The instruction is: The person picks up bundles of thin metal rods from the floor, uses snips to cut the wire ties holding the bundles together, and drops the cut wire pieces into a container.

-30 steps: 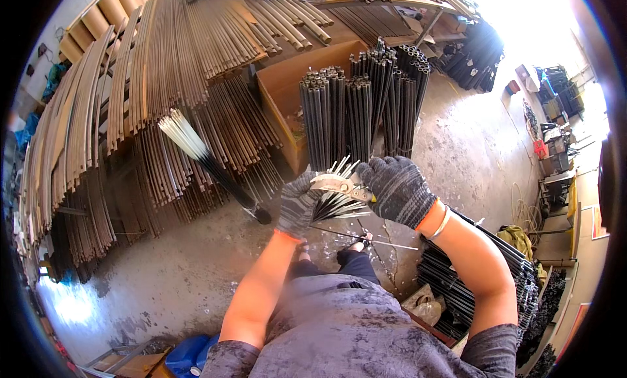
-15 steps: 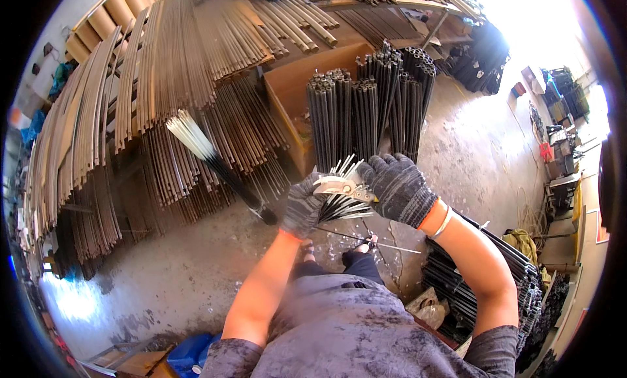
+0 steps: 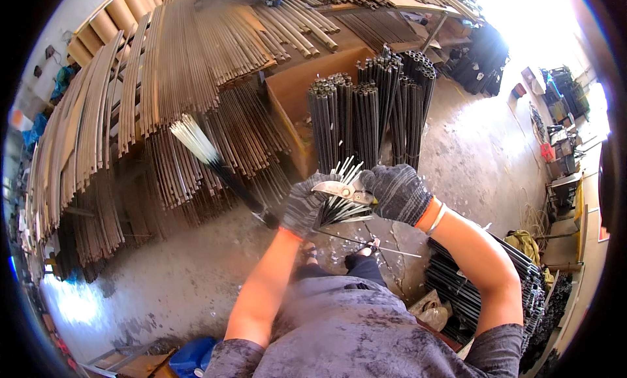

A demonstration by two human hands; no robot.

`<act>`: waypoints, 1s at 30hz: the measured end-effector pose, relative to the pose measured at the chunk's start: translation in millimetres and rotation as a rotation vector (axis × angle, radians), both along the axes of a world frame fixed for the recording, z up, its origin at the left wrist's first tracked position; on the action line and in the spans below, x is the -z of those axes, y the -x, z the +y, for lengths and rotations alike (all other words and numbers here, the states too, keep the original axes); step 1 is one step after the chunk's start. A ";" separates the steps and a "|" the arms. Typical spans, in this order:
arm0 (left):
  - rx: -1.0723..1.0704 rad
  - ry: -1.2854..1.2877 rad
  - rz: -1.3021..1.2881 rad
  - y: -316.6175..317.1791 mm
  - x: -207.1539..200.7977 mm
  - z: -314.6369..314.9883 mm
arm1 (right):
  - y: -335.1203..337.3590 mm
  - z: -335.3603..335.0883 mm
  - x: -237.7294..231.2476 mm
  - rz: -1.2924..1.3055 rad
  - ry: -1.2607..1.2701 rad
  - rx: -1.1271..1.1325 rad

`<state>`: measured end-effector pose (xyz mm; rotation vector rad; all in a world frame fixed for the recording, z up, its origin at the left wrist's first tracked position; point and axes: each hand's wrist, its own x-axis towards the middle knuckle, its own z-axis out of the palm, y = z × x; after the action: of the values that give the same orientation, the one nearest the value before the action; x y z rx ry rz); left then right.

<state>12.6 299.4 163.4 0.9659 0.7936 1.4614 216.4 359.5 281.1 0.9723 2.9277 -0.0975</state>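
My left hand [image 3: 307, 205], in a dark grey knit glove, is closed around a bundle of thin rods [image 3: 343, 211] with white ends fanning out. A longer dark bundle [image 3: 225, 172] with pale tips reaches up and left from beside that hand; I cannot tell if it is the same bundle. My right hand [image 3: 400, 194], gloved alike, is closed on pruning shears [image 3: 343, 191]. Their pale metal jaws lie across the white rod ends, close to my left fingers. The handles are mostly hidden in my glove. One loose thin rod [image 3: 385, 247] sticks out rightward below the hands.
Bundles of black tubes [image 3: 353, 120] stand upright ahead, beside a large brown carton [image 3: 284, 97]. Racks of long brown rods [image 3: 176, 58] fill the left. More black rods [image 3: 457, 280] lie near my right elbow. A blue jug [image 3: 191, 357] stands at lower left. Pale scraps dot the floor.
The shears' jaws have turned slightly over the white rod ends, and my right hand has lowered a little. My left hand keeps its hold on the bundle.
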 end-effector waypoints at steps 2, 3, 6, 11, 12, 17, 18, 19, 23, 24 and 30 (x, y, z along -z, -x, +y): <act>-0.026 0.008 0.069 4.5 5.5 0.6 | 4.1 1.6 -1.6 0.225 0.019 0.039; -0.031 0.047 0.062 4.9 3.3 -0.3 | 5.1 2.5 -5.4 0.329 0.028 0.060; -0.058 0.122 0.102 8.1 -0.8 -0.6 | -8.7 5.9 2.7 0.629 0.381 0.271; -0.065 0.116 0.034 9.7 7.5 4.6 | -54.4 -3.3 23.4 1.209 0.623 0.409; -0.083 0.108 0.035 7.8 6.0 5.3 | -68.4 -6.2 26.4 1.259 0.678 0.493; -0.057 0.046 0.021 13.3 26.9 12.8 | -169.4 -35.3 99.4 1.590 0.760 0.945; -0.002 0.060 0.101 18.1 25.6 14.5 | -184.5 -52.6 116.5 1.536 0.822 1.055; 0.060 0.073 0.181 19.5 23.3 16.7 | -198.6 -76.4 134.7 1.481 0.876 1.169; 0.258 0.024 0.460 26.3 40.4 27.1 | -201.4 -176.7 214.4 0.657 0.869 1.316; 0.305 0.022 0.503 24.0 29.7 27.5 | -184.2 -192.4 211.5 0.644 0.916 1.262; 0.447 0.004 0.510 3.0 18.1 40.4 | -97.6 -183.2 185.5 1.114 1.097 1.092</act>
<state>9.7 339.8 145.3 1.4358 0.8683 0.8335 314.1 176.3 95.5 2.3538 1.5776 -2.4673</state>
